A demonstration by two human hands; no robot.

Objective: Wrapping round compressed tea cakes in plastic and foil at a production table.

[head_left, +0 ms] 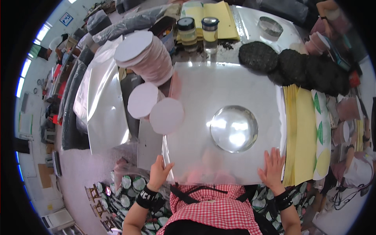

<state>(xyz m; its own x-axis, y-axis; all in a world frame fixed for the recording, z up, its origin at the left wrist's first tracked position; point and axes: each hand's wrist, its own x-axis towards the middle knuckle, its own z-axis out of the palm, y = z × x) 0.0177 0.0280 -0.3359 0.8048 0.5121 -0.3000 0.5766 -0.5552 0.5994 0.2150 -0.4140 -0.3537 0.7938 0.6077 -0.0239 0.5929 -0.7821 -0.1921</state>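
Bright, fairly even indoor light fills the middle, while the window panes along the left rim burn out to white. Hard glare spots the clear round dish, and streaks shine on the plastic sheet at left (the silvery sheet mirrors a hazy pink). Dark round cakes lose detail. Fisheye distortion bends outer edges, black fills the corners, and the far background looks soft.

L hand @ sheet edge | R hand on sheet | shiny rnd item atop
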